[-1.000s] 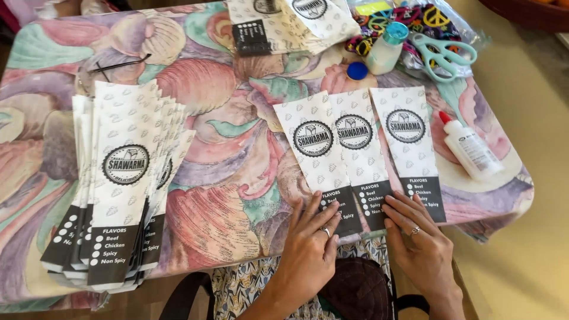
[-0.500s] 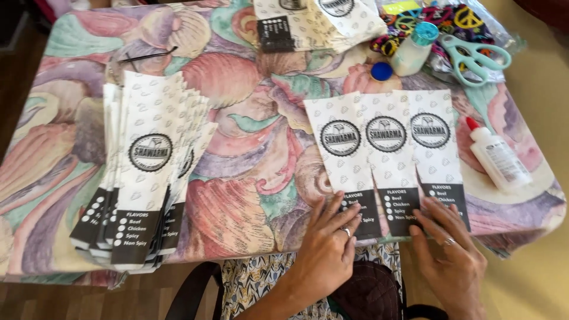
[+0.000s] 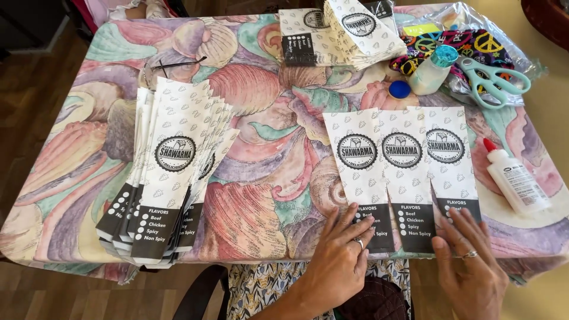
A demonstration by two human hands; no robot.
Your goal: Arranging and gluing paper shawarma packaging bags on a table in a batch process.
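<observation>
Three paper bags [image 3: 402,178] lie side by side at lower right on the worktop [image 3: 267,148], long axes running up-frame, dark ends toward the person. Left hand [image 3: 341,258] and right hand [image 3: 471,264] rest flat, fingers open, on those ends, placed as before.

three flat white paper bags [image 3: 403,178] with round black seals and black bottom bands lie side by side at the near table edge. a fanned stack of the same bags [image 3: 172,178] lies at left, another pile [image 3: 341,32] at the far edge. a white glue bottle [image 3: 517,181], red-capped, seemingly labelled, lies at right.
</observation>
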